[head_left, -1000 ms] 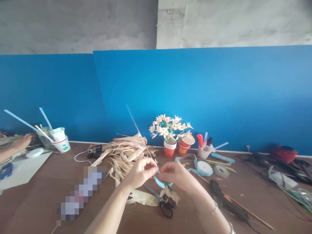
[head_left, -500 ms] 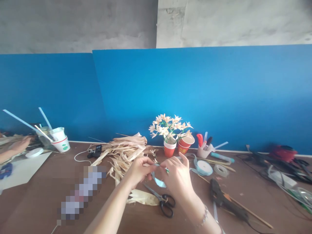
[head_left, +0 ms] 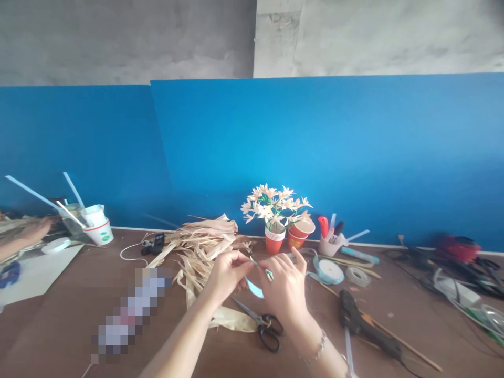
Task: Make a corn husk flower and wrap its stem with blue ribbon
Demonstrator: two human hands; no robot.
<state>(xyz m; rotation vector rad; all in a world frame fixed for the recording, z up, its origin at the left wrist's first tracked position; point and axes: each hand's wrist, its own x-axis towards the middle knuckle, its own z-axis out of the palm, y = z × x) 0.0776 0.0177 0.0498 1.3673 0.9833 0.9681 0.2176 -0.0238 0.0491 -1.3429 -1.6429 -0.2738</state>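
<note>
My left hand (head_left: 228, 274) is closed in a pinch at the middle of the table. A light blue ribbon (head_left: 254, 289) hangs in a loop from its fingers. Fingertip to fingertip with it, my right hand (head_left: 284, 281) is closed on a thin stem, and a bit of green (head_left: 269, 274) shows between its fingers. The flower head at the stem's end is hidden behind that hand. Below the hands lie black-handled scissors (head_left: 270, 332), blades pointing up-left, beside a flat piece of corn husk (head_left: 233, 320).
A pile of dried husks (head_left: 205, 236) lies behind my left hand. Husk flowers (head_left: 271, 202) stand in red paper cups (head_left: 274, 244). To the right are a ribbon roll (head_left: 329, 271), a tape roll (head_left: 358, 276) and a glue gun (head_left: 366, 325). A co-worker's hand (head_left: 33, 231) shows far left.
My right hand has turned over, knuckles now up, and the flower that hung below it is out of sight. The ribbon loop below the fingers looks shorter. My left hand has barely moved.
</note>
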